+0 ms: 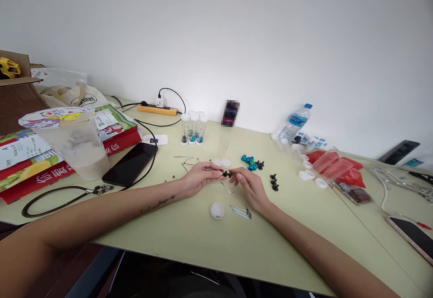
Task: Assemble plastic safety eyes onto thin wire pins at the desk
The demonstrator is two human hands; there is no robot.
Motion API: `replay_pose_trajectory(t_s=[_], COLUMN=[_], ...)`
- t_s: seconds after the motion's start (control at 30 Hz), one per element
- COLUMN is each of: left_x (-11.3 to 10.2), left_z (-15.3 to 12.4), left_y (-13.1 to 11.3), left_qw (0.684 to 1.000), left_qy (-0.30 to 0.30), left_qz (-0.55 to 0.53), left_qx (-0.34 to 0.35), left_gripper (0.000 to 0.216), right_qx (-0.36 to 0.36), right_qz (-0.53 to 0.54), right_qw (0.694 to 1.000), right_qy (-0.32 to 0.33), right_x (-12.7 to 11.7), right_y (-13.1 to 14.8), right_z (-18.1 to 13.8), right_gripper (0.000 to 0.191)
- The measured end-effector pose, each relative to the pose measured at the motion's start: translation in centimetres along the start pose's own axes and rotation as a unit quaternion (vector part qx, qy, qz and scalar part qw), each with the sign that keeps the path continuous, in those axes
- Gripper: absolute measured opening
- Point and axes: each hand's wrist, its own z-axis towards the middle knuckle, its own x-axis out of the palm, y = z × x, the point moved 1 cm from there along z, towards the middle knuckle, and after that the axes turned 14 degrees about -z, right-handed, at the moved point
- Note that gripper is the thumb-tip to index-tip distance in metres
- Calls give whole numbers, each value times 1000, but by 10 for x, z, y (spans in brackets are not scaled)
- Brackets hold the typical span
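- A small black part point(227, 174) is pinched between the fingertips of both hands, just above the table point(189, 230), near its middle
- The left hand point(199, 177) is laid on the table at 9 o'clock from the part, its thumb and forefinger closed on the part's left end
- The right hand point(251, 187) is placed at 4 o'clock from the part, its fingers curled together, the tips pressed on the part's right end
- A thin metal pin point(206, 168) is seen by the left fingertips; whether it is gripped cannot be told
- A white cap point(217, 211) is lying at 6 o'clock from the part, with a bundle of hex keys point(241, 211) just beside it at 3 o'clock
- Blue beads point(249, 161) and loose black parts point(274, 183) are spread at 2 and 3 o'clock from the hands
- 3 vials point(193, 128) are standing upright at 11 o'clock, a water bottle point(295, 124) at 2 o'clock
- A phone point(130, 164) is lying at 9 o'clock, well apart from the left hand, beside a plastic cup point(79, 146)
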Motion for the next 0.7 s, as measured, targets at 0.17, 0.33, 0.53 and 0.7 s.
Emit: replay_pose_trajectory(t_s=[0.17,0.33,0.53,0.7], left_x=[-1,0,2,0], left_z=[0,0,-2,-1], left_y=[0,0,-1,-1], left_qw=[1000,1000,1000,1000], left_qy=[2,5,8,9], left_qz=[-11,-11,-15,-14], left_qx=[7,9,10,10], left_gripper=[26,26,25,25], right_qx=[10,2,-2,-2], right_qz=[9,10,15,22], right_qw=[1000,1000,1000,1000], right_qy=[3,7,6,8], right_x=[0,-1,-1,0], right_y=[0,2,1,0], right_z=[0,-1,-1,-1], right_gripper=[33,35,38,39])
